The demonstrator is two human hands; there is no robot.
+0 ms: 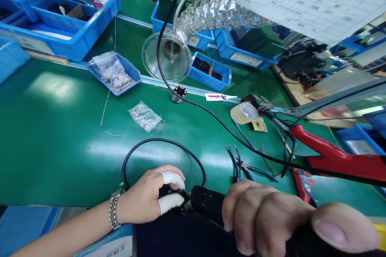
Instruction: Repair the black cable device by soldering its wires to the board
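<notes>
At the front edge of the table, my left hand (150, 194) is closed around a small dark part (165, 190), mostly hidden by my fingers. White finger covers wrap its thumb and one finger. My right hand (271, 217), close to the camera, grips a black electric screwdriver (208, 202). The tool points left, its tip at the part; whether they touch I cannot tell. A black cable (164, 140) makes a loop on the table behind my left hand. Beyond it, a clear bag (145, 116) lies beside loose small screws (160, 127).
Behind stand a blue tray of small metal pieces (116, 74), a round copper-wound part (179, 94) and a clear extraction hood (166, 57). To the right are pliers (256, 168), a red-handled tool (304, 186) and a cup (243, 113). A black cord (211, 114) hangs across.
</notes>
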